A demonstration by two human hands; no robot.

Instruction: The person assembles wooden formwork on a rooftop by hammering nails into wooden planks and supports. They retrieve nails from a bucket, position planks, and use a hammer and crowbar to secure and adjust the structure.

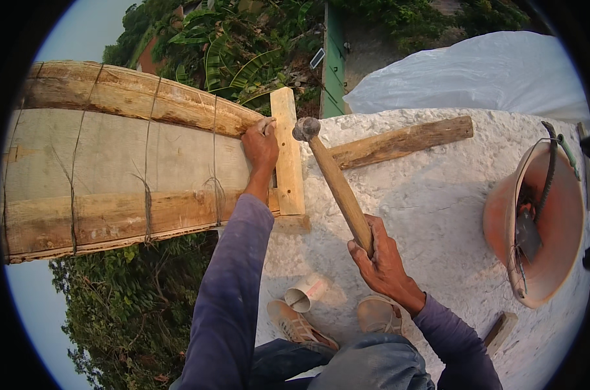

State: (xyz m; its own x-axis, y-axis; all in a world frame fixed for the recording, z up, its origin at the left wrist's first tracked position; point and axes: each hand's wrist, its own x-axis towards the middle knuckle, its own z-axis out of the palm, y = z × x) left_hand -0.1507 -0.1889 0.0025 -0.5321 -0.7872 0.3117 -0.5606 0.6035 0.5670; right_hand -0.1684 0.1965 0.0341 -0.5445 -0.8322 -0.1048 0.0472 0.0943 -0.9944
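The right hand [381, 257] grips the handle of a hammer [333, 181], its head raised beside the top of an upright batten [287, 153]. The left hand [260, 144] curls its fingers around that batten, against the wire-bound formwork [122, 162]. An orange bucket [542, 221] stands well right on the concrete slab [431, 195].

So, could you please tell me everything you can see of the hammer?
The hammer has a long, pale wooden handle and a small, dark metal head with a rounded end. It slants up and to the left, with its head raised just right of the upright wooden plank. The right hand grips the lower end of the handle in a closed fist; nothing else touches it. Below it lies the rough white concrete surface. The left hand rests on the plank beside the hammer head.
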